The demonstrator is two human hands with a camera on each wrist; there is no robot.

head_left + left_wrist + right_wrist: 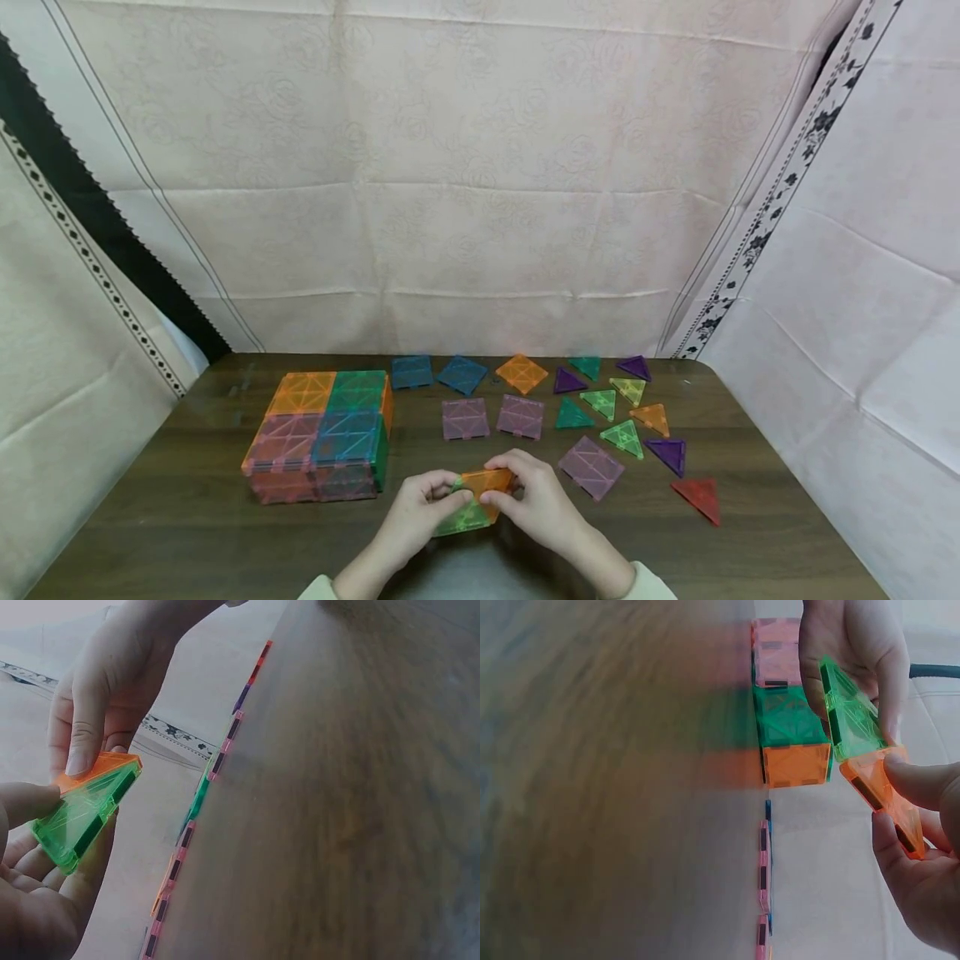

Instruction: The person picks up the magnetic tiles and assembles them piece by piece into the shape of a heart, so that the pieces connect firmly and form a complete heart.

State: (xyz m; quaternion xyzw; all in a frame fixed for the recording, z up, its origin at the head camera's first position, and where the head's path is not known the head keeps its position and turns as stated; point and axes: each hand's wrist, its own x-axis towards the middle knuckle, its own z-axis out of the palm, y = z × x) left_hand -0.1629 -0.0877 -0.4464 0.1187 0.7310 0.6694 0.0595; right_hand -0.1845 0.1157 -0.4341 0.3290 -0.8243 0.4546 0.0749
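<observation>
Near the front of the table, my left hand (411,515) pinches a light green translucent triangle tile (463,520) between thumb and fingers. My right hand (549,510) holds an orange triangle tile (486,480) the same way. The two tiles meet along an edge at an angle, lifted off the tabletop. In the left wrist view the green tile's outer side faces the camera, with the orange tile (116,760) behind it. Fingers partly cover both tiles. The right wrist view has the orange tile (881,796) below the green tile (853,720).
A box built of translucent tiles (315,454) stands on the left of the wooden table (187,533). Flat square tiles (465,418) lie beyond the hands. Several loose triangles (622,437) spread to the right, with a red triangle (699,500) nearest the right edge.
</observation>
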